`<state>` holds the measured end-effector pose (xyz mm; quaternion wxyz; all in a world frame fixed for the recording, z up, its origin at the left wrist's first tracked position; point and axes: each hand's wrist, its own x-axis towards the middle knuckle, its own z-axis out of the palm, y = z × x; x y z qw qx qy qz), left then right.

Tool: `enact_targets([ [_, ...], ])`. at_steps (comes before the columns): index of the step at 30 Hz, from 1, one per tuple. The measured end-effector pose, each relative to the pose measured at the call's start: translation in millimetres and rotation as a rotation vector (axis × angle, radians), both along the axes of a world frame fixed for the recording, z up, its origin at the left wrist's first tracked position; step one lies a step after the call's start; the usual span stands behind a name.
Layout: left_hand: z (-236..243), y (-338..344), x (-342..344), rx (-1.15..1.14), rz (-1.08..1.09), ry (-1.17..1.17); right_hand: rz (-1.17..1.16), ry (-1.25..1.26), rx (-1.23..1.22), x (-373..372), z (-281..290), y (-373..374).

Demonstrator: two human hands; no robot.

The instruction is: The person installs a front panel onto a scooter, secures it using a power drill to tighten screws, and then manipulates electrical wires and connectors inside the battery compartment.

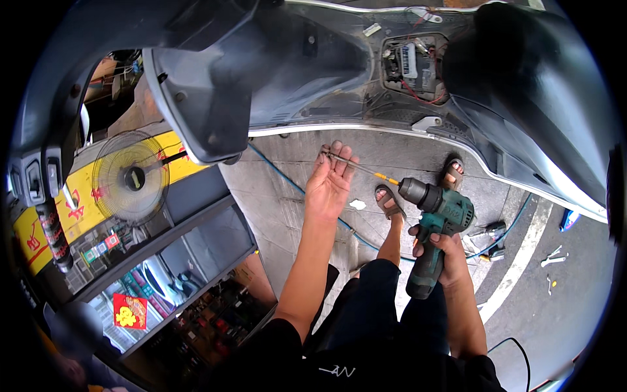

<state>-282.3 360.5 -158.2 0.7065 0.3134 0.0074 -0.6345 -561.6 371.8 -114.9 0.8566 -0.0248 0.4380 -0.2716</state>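
Observation:
My right hand (444,251) is wrapped round the grip of a green and black cordless drill (444,209), held up in front of my body. From its chuck a long thin screwdriver bit (362,167) with an orange band points left. My left hand (332,186) is turned palm up, thumb and forefinger pinched at the far tip of the bit. Whether a small screw sits in that pinch is too small to tell. Beyond both hands lies the scooter's grey floorboard (349,108), with an open battery compartment (411,65) showing loose red wires.
The scooter's handlebar grip (53,238) is at the left, its dark seat (522,72) at the right. A fan (134,176) stands by a yellow banner. A blue hose (274,166) crosses the paving. Wrenches (554,256) and other tools (493,238) lie on the ground at right.

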Motion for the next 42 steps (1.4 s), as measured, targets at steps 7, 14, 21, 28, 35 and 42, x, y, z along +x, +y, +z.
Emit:
enact_targets([
  [7,34,-12,10,0.237,0.135,-0.091,0.23,0.27,-0.478,7,-10,0],
  [14,89,-22,28,0.121,0.023,-0.078,0.39,0.374,-1.048,4,-23,-6],
  [21,104,-32,31,-0.017,0.018,-0.206,0.135,-0.192,-0.151,30,19,-33],
  [28,142,-49,15,-0.017,0.017,-0.274,0.189,-0.134,-0.324,22,-12,-15],
  [35,165,-59,3,0.065,0.228,-0.212,0.254,0.002,-0.513,49,37,-66],
  [42,161,-56,9,0.009,0.147,-0.24,0.223,-0.161,-0.416,45,40,-84],
])
